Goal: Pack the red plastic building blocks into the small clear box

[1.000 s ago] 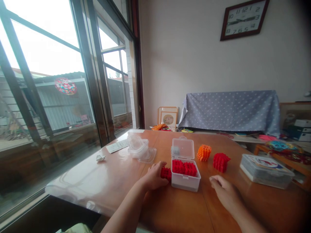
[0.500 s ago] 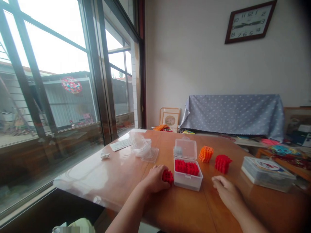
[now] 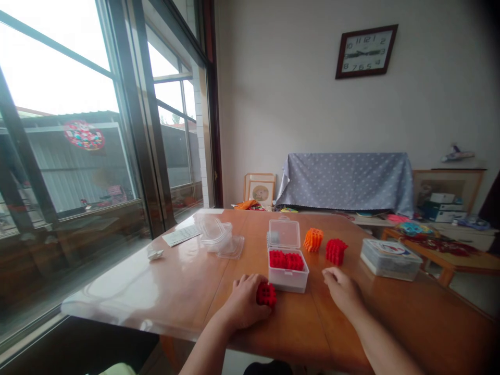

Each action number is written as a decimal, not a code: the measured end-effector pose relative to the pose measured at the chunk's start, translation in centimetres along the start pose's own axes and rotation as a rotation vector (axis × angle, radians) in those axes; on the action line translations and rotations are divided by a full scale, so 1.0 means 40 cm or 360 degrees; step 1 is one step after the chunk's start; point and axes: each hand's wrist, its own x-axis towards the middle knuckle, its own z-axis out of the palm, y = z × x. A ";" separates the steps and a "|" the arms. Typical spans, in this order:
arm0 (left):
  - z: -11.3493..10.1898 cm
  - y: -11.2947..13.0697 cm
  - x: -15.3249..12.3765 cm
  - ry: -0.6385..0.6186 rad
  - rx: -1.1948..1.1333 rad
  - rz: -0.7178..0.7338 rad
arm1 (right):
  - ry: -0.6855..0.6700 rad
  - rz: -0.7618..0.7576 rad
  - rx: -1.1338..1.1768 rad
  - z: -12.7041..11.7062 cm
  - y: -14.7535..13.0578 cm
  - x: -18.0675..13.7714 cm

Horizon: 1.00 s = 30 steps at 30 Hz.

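Observation:
My left hand (image 3: pixel 247 301) is wrapped round the side of a red block of linked plastic pieces (image 3: pixel 266 295) on the table. This block is just in front of the left corner of a clear plastic box (image 3: pixel 289 279). The box stands with its lid up, and red blocks (image 3: pixel 286 260) of the same kind sit inside it. My right hand (image 3: pixel 341 290) rests to the right of the box with its fingers curled in; nothing shows in them. Beyond it stand another red block (image 3: pixel 336 252) and an orange block (image 3: pixel 313 240).
A lidded clear box (image 3: pixel 390 260) stands at the right. Clear empty containers (image 3: pixel 216 234) and a loose lid (image 3: pixel 231 247) lie at the back left, near a printed paper (image 3: pixel 180 235) and a crumpled white scrap (image 3: pixel 155 253). Large windows (image 3: pixel 58 156) flank the table's left side.
The view has turned to the right. My left hand and its red block are a little nearer to me relative to the box. My right hand stays curled beside the box.

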 end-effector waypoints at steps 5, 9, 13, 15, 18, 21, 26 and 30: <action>0.006 0.000 0.002 0.0008 0.0007 0.0033 | -0.0035 -0.0105 0.0139 0.006 -0.051 -0.043; 0.010 -0.006 0.002 0.0008 0.0042 0.0040 | -0.0366 -0.0181 0.0357 0.026 -0.100 -0.094; 0.007 -0.003 0.001 0.0001 0.0039 0.0025 | -0.0442 -0.0157 0.0302 0.046 -0.127 -0.117; 0.003 0.001 0.000 0.0000 0.0016 0.0013 | -0.0389 -0.0122 0.0258 0.053 -0.136 -0.116; -0.001 0.005 -0.001 -0.0020 0.0013 -0.0001 | -0.0284 -0.0109 0.0201 0.062 -0.142 -0.110; 0.000 0.009 -0.003 -0.0006 0.0031 -0.0032 | -0.0257 -0.0181 0.0162 0.069 -0.139 -0.108; 0.010 0.009 -0.004 0.0033 0.0081 -0.0025 | -0.0223 -0.0238 0.0200 0.075 -0.122 -0.115; 0.018 0.004 0.004 0.0026 0.0116 -0.0033 | -0.0106 -0.0276 0.0200 0.078 -0.113 -0.129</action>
